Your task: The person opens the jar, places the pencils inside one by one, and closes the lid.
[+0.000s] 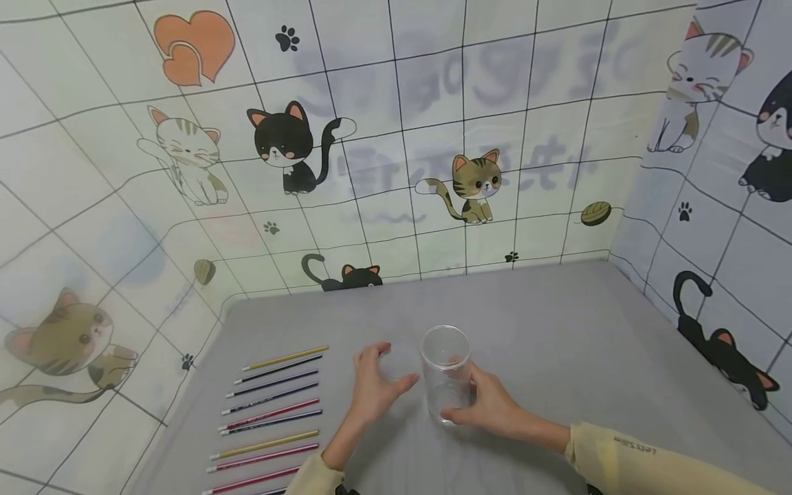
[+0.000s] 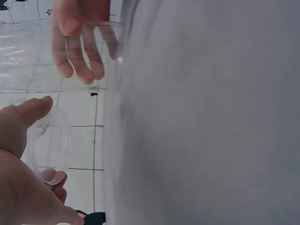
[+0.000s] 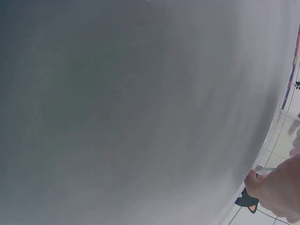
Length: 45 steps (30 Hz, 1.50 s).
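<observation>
A tall clear cylindrical cup stands upright on the grey tabletop, its round rim facing up. My right hand grips it low on its right side, thumb in front and fingers behind, seen through the wall. Just left of the cup is my left hand, thumb and fingers curved toward it. Between them the left wrist view shows a thin round clear lid, pinched at its edges; in the head view it is barely visible. The right wrist view catches only part of the right hand and the cup.
Several pencils, yellow, dark blue and red, lie in a rough column at the left, the red pencil among the nearest. The grey cloth-covered table meets a tiled cat-print backdrop at the back and both sides.
</observation>
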Each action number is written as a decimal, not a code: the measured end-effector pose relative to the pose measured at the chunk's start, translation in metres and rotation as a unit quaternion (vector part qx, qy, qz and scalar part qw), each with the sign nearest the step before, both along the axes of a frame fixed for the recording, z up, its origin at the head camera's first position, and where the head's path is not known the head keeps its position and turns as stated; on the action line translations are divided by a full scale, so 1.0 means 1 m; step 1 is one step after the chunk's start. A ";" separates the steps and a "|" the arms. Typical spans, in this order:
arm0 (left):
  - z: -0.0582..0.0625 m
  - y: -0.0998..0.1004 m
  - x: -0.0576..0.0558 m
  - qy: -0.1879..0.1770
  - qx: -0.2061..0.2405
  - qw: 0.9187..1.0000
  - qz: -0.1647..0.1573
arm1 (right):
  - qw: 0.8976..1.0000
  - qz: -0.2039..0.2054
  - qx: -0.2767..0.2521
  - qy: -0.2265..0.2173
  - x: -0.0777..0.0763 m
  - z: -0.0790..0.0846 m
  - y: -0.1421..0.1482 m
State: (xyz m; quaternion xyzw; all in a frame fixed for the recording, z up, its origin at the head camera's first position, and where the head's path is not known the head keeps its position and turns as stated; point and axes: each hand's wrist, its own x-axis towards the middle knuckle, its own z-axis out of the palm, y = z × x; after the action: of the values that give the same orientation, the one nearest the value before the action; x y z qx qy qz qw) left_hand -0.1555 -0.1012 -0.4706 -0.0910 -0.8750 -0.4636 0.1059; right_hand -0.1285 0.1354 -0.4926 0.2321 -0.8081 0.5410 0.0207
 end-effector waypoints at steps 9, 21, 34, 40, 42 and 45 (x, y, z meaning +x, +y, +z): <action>-0.011 -0.006 -0.009 -0.029 -0.031 0.999 -0.007 | 1.000 -0.006 0.004 0.009 -0.001 0.002 0.000; -0.018 -0.007 -0.013 -0.043 -0.068 0.997 -0.010 | 1.000 0.002 -0.003 0.008 0.000 0.000 -0.001; -0.020 -0.006 -0.013 -0.053 -0.126 0.991 -0.017 | 1.000 -0.013 0.001 0.016 0.000 -0.002 -0.001; -0.019 -0.005 -0.011 -0.052 -0.153 0.987 -0.017 | 1.000 -0.007 0.000 0.005 -0.001 -0.002 0.000; -0.019 -0.005 -0.010 -0.052 -0.158 0.986 -0.020 | 1.000 -0.005 0.001 0.002 -0.001 -0.003 0.001; -0.019 -0.005 -0.009 -0.046 -0.167 0.985 -0.023 | 1.000 -0.004 0.000 -0.001 -0.001 -0.003 0.001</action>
State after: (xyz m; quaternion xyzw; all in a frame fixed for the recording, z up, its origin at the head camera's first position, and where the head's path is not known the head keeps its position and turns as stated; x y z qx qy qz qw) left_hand -0.1644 -0.1066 -0.4892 -0.1054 -0.9416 -0.3174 0.0380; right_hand -0.1300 0.1360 -0.4954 0.2285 -0.8091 0.5409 0.0225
